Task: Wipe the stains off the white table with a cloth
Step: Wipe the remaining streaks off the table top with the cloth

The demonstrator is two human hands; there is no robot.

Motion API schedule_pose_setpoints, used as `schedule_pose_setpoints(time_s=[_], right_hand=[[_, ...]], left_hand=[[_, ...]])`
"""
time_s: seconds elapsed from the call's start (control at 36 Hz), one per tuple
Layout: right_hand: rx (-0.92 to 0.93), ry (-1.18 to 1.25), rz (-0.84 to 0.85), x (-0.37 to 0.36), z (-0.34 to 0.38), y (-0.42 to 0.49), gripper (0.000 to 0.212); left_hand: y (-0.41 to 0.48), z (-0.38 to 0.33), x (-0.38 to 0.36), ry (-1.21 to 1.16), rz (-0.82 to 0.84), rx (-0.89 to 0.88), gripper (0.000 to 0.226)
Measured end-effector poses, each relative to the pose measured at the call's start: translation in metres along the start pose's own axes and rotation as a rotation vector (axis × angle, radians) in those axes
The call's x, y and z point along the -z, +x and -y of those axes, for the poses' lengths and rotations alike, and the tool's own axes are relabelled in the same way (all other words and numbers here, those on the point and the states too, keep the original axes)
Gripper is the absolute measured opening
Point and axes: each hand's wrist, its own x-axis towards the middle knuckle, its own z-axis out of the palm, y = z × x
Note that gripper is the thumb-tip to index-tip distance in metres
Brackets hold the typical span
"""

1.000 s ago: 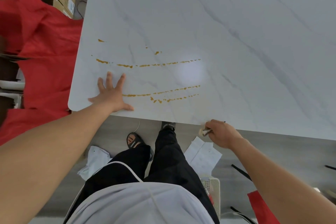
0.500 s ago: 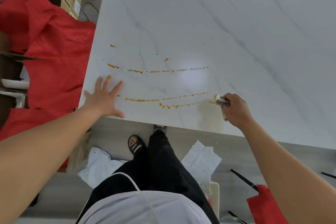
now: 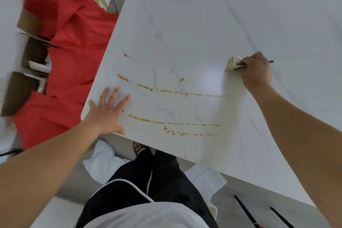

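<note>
Marbled white table (image 3: 203, 15) | streaky orange stains (image 3: 174, 123) | right grip (image 3: 256, 69) clutches wadded cloth (image 3: 233, 62)

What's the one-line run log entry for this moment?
phase: wipe | right hand: grips cloth on white table, beyond stains | left hand: flat near table corner | stains: orange streaks remain

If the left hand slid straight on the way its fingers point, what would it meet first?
Probably the left end of the upper stain streak, lying just beyond the left hand on the white table.
</note>
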Motion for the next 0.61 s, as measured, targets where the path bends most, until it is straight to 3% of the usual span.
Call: schedule_pose_setpoints(time_s=[0.14,0.25,0.36,0.42,0.5,0.61], right_hand=[[0.008,0.042,0.068,-0.011,0.004,0.008,0.038],[-0.034,0.187,0.088,-0.022,0.003,-0.001,0.022],[0.087,0.213,0.125,-0.032,-0.004,-0.020,0.022],[0.163,0.216,0.207,-0.033,-0.006,-0.031,0.009],[0.274,0.155,0.358,-0.028,-0.004,-0.037,0.014],[0.195,0.174,0.334,-0.023,-0.001,-0.025,0.013]], left_hand=[[-0.002,-0.003,0.004,0.012,0.025,0.020,0.143],[-0.003,-0.005,0.008,0.009,0.038,0.022,0.142],[-0.002,-0.005,0.009,0.003,0.040,0.023,0.143],[-0.002,-0.004,0.009,0.005,0.038,0.022,0.143],[-0.003,-0.005,0.008,0.005,0.032,0.024,0.144],[-0.003,-0.004,0.008,0.000,0.027,0.029,0.144]])
